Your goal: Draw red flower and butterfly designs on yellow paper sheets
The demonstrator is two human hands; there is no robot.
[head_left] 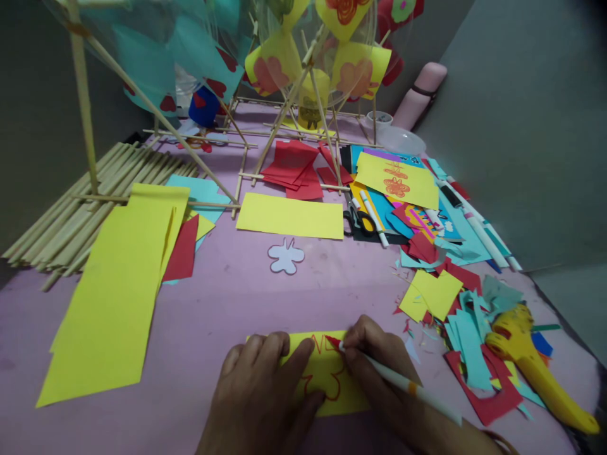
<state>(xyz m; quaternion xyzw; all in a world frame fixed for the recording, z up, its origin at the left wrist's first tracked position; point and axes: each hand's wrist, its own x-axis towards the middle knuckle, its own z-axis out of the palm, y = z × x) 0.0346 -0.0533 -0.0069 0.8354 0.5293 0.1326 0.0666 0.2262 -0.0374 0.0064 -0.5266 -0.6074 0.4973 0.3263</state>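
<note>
My right hand grips a white marker with an orange band. Its red tip touches the upper edge of a yellow sheet of paper. A red outline with rounded lobes and zigzag lines is drawn on that sheet. My left hand lies open over the left part of the paper, thumb and forefinger apart around the outline; it covers that end of the sheet. Beyond the hands sits a small pale butterfly-shaped cutout. Farther back lies a yellow paper strip.
Bamboo sticks and yellow sheets lie left. Stick frames with decorated balloons stand behind red paper. To the right are scissors, markers, paper scraps and a yellow glue gun.
</note>
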